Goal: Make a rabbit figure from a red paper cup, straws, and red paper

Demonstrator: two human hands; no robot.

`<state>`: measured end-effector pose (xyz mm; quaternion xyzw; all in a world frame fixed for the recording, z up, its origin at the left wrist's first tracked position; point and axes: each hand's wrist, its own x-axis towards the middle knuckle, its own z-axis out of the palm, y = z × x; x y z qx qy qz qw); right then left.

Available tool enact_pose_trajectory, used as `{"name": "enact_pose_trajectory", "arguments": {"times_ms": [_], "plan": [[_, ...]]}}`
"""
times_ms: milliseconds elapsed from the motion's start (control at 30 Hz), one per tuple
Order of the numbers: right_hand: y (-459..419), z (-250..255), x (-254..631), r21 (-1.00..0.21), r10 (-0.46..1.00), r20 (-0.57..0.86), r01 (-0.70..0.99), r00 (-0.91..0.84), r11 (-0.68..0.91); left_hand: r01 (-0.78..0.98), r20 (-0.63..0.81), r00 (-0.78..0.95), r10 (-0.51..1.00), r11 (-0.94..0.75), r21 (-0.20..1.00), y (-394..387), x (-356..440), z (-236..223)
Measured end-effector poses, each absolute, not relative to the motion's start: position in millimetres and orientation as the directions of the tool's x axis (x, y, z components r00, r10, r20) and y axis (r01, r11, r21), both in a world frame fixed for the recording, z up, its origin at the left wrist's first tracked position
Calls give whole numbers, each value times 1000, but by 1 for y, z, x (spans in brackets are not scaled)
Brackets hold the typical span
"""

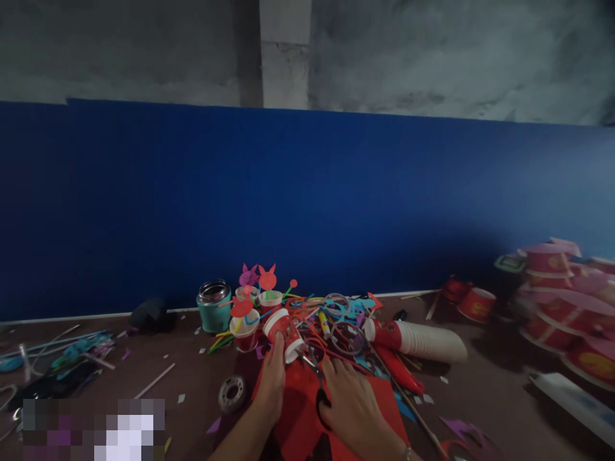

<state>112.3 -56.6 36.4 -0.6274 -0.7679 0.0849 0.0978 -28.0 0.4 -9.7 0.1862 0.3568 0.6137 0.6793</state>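
My left hand (273, 378) is wrapped round a red and white paper cup (284, 331), which is tilted on its side. A pair of scissors (313, 368) with dark handles is in my right hand (348, 397), and the blade tips meet the cup's lower end. Whether the blades have cut into the cup I cannot tell. Under both hands lies red paper (300, 406). Just behind the held cup stand several paper cups (245, 328) with paper cut-outs on stems, among them a red eared head (268, 279) and a purple one (248, 276).
A teal jar (214, 308) stands back left, and a tape roll (231, 393) lies near my left forearm. To the right are a stack of nested cups (423, 339) and blurred red cup crafts (567, 307). Coloured stems and paper scraps clutter the back, below a blue panel (298, 205).
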Motion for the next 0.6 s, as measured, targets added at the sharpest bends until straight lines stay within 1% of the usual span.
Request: {"name": "enact_pose_trajectory", "arguments": {"times_ms": [100, 200, 267, 300, 400, 433, 467, 533, 567, 600], "plan": [[-58, 43, 125, -319, 978, 9, 927, -208, 200, -728, -248, -36, 968, 145, 670, -2, -29, -3], [-54, 46, 140, -359, 985, -60, 924, -164, 132, -758, -249, -41, 967, 132, 638, -8, -30, 2], [-48, 44, 148, -335, 992, -72, 939, -108, 78, -779, -254, -17, 967, 146, 610, -11, -30, 5], [-45, 41, 151, -311, 995, -59, 949, -83, 61, -794, -265, 22, 964, 178, 581, -12, -31, 7], [-36, 35, 156, -214, 1000, 15, 977, -5, 8, -821, -316, 192, 929, 329, 467, -11, -32, 8], [-33, 33, 157, -191, 999, 33, 982, 18, -11, -814, -333, 221, 917, 361, 455, -10, -33, 7], [-31, 33, 158, -184, 999, 34, 983, 31, -24, -802, -343, 224, 912, 372, 467, -9, -33, 5], [-26, 33, 160, -224, 1000, -10, 974, 28, -30, -768, -316, 148, 937, 311, 560, -9, -32, -1], [-24, 33, 162, -261, 999, -42, 965, 9, -19, -740, -259, 86, 962, 236, 630, -9, -31, -4], [-22, 33, 164, -297, 997, -69, 955, -15, -7, -699, -173, 17, 985, 136, 702, -9, -30, -7]]}}
